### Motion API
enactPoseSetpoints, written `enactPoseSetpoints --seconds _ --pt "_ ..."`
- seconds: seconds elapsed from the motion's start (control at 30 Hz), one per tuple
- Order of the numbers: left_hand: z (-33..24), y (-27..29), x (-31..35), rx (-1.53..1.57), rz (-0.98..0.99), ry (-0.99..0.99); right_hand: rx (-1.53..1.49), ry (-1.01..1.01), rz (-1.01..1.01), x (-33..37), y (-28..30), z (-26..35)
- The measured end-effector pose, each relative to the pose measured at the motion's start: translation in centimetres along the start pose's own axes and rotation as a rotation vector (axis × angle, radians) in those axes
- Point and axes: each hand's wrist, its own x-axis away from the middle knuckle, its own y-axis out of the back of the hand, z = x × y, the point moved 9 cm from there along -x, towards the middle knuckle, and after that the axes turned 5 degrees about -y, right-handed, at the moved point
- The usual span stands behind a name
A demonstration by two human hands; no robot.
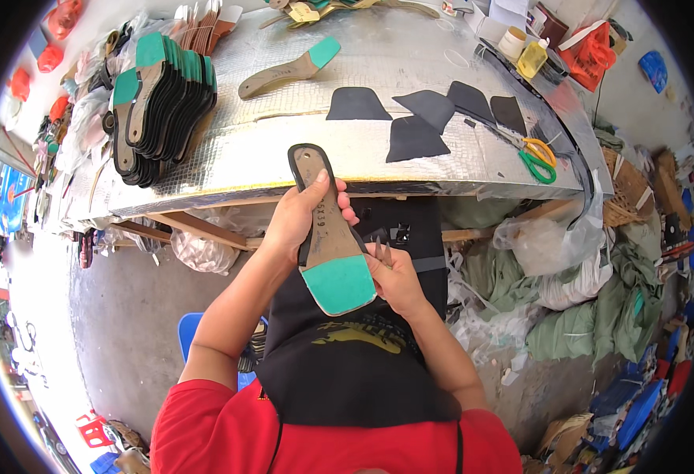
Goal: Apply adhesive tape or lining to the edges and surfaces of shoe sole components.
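A shoe insole (333,229) with a brown body, a green square toe and a black rim is held up over my lap, its toe end toward me. My left hand (292,217) is closed round its narrower part, thumb on top and fingertips showing at the right edge. My right hand (394,276) pinches the right edge near the green toe. A small dark pointed tool (382,251) pokes out of that hand; its kind is not clear. Beyond, on the table, lies another insole (288,75) with a green toe.
A silvery covered table (260,134) stands before me. At its left is a stack of insoles (165,103); at right lie several black cut pieces (416,141) and scissors (538,158) with orange and green handles. A yellow bottle (532,59) stands at the far right. Green sacks (576,328) lie below.
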Motion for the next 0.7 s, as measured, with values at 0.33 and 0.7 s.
enactPoseSetpoints --seconds 0.33,0.7 --pt "-2.1 0.2 1.2 -0.35 -0.027 -0.407 0.384 0.276 -0.108 0.0 -0.4 2.7" --pt "-1.3 2.4 3.9 -0.217 0.209 -0.262 0.461 0.169 -0.028 -0.9 -2.1 2.0"
